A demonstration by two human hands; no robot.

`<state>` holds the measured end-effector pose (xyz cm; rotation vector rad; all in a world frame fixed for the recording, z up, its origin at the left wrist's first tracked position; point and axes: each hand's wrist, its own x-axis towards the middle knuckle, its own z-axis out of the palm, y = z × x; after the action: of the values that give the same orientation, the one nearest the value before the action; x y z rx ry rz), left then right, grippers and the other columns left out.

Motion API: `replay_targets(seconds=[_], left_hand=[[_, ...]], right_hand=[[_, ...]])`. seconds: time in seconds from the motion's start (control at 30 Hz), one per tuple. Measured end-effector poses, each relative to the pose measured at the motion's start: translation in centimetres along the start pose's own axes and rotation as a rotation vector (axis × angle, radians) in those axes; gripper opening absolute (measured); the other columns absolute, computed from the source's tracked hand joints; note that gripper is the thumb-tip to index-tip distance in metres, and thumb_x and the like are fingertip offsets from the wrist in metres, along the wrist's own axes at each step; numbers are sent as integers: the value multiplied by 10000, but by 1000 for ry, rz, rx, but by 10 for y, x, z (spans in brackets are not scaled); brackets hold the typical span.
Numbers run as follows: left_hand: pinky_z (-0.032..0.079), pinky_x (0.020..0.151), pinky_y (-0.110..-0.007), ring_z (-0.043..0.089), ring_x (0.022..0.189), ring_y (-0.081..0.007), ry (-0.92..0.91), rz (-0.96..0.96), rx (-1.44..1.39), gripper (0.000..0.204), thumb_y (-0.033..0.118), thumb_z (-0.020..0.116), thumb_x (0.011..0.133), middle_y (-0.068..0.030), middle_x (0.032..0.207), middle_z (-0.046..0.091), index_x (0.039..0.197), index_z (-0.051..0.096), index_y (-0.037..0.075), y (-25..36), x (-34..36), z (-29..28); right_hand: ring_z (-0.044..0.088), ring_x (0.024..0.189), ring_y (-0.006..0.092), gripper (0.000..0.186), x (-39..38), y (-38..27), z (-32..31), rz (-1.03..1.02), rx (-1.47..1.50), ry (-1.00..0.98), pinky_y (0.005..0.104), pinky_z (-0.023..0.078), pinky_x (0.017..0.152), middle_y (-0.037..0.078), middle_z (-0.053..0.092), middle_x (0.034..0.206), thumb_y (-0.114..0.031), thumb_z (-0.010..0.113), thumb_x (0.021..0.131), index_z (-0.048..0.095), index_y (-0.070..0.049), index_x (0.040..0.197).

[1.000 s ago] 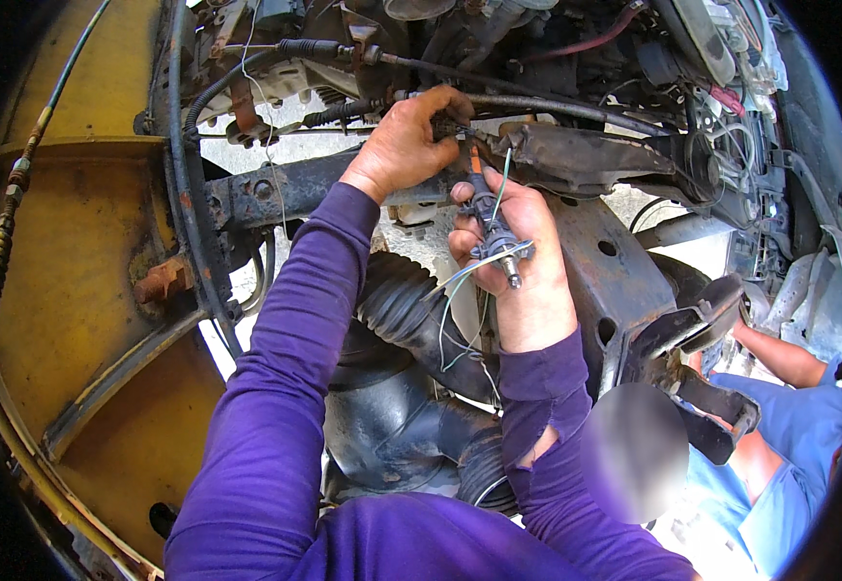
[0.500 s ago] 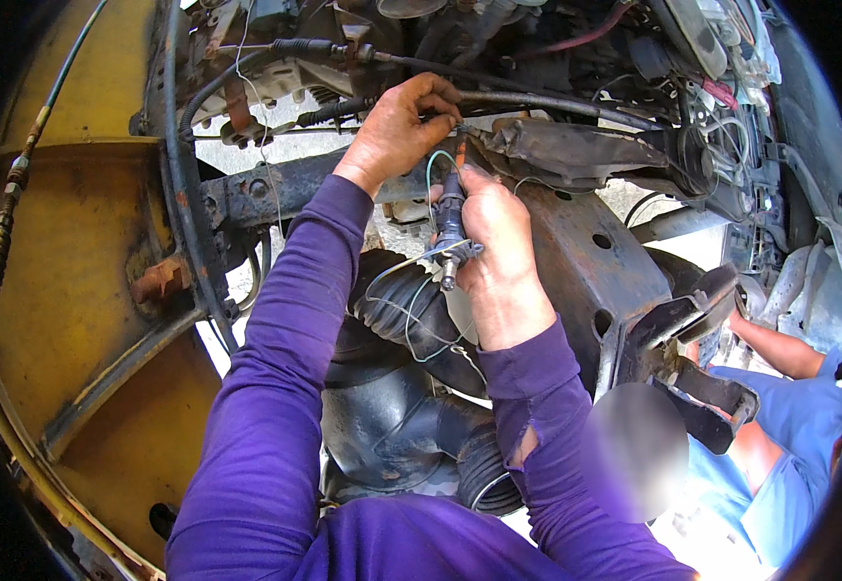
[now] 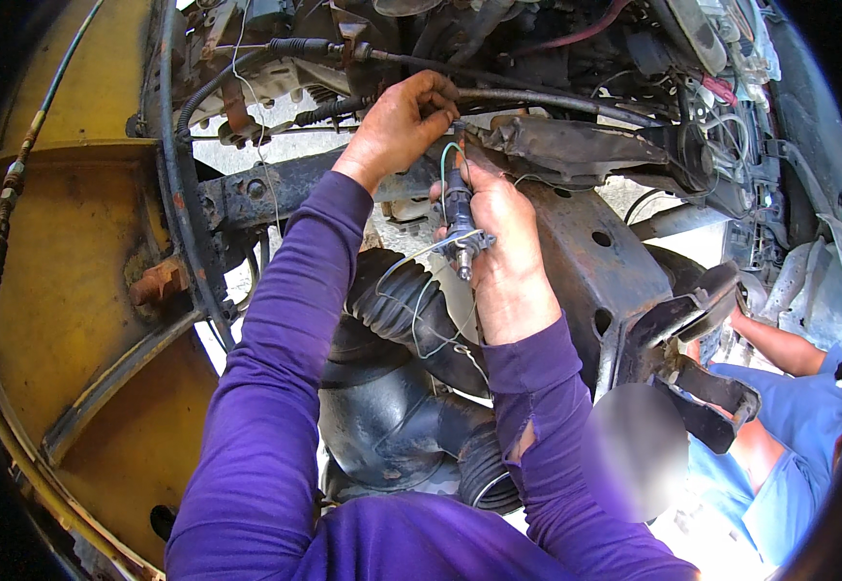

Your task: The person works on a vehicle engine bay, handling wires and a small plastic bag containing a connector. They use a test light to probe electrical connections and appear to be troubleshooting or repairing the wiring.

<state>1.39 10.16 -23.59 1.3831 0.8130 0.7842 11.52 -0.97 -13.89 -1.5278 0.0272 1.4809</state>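
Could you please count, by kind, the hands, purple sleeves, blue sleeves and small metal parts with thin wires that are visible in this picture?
Hands: 2 (left hand, right hand)
Purple sleeves: 2 (left sleeve, right sleeve)
Blue sleeves: 1 (co-worker's sleeve)
Small metal parts with wires: 1 (cylindrical part, in the right hand)
Total: 6

bright daylight floods in from the lower right and through gaps between the parts, blowing out the ground there to white glare. the yellow body panel (image 3: 73,290) on the left is evenly lit; the engine parts along the top sit in deep shadow. fisheye bending curves edges toward a black rim. one blurred patch sits at lower right; the centre is sharp.
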Motion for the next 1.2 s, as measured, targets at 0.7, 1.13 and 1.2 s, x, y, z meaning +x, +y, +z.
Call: replay_targets(seconds=[0.7,1.13,1.2], left_hand=[[534,842,-313,677,886,-164,-62,77,98,196,51,661,904,-107,934,729,1084,670,-26,-11,12,-4],[510,844,-295,631,890,-117,-97,26,111,183,50,634,879,-51,919,714,1037,694,-20,-5,18,-5],[510,844,-297,629,889,-117,-78,32,124,183,51,635,879,-50,918,712,1037,694,-20,-10,16,-6]], right_hand=[[716,1036,279,426,32,75,-10,-948,-719,144,361,546,870,211,729,1166,-151,542,1047,534,66,1414],[711,758,352,420,56,83,-35,-1071,-918,146,426,567,699,183,740,965,-184,568,1043,550,-18,1428],[677,667,265,392,53,86,-25,-963,-596,56,385,553,632,115,724,912,-204,547,1066,558,-38,1420]])
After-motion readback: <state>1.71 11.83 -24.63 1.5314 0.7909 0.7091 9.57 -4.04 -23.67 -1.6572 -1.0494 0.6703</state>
